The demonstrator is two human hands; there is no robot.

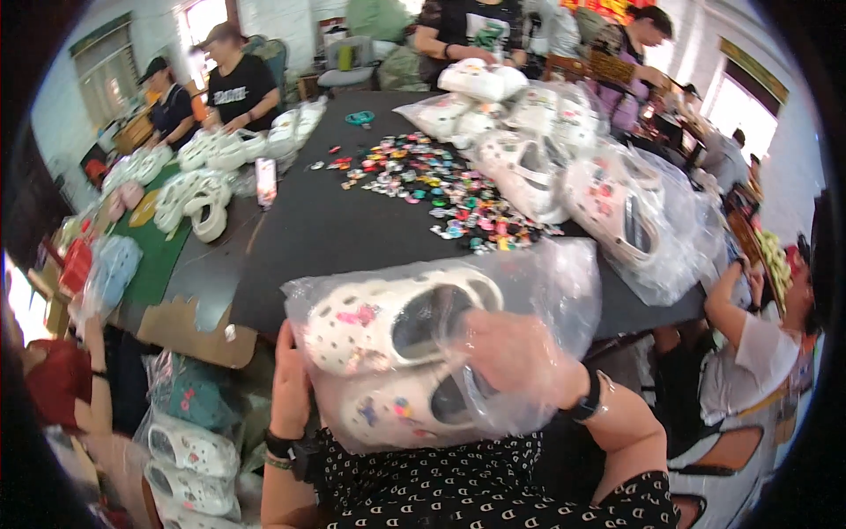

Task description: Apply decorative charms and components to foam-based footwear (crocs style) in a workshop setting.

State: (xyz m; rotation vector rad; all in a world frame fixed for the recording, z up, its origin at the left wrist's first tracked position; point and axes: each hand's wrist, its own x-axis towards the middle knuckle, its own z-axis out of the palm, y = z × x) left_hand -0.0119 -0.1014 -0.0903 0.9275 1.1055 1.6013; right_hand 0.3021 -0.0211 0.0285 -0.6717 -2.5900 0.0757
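Note:
A pair of white clogs [379,322] with colourful charms lies side by side in a clear plastic bag [564,273], held up in front of my body at the table's near edge. My left hand [289,383] grips the bagged clogs at the toe end, thumb up along the side. Reaching into the bag from the right, my right hand [511,348] is closed at the heel openings of the clogs. Plastic film and motion blur partly mask its fingers.
On the black table [300,220] lies a spread of small colourful charms [441,181]. Bagged white clogs [529,167] are heaped at the right. More pale clogs [207,203] and a phone [265,182] sit at left. Bagged clogs [189,450] are stacked low left. Several people work around.

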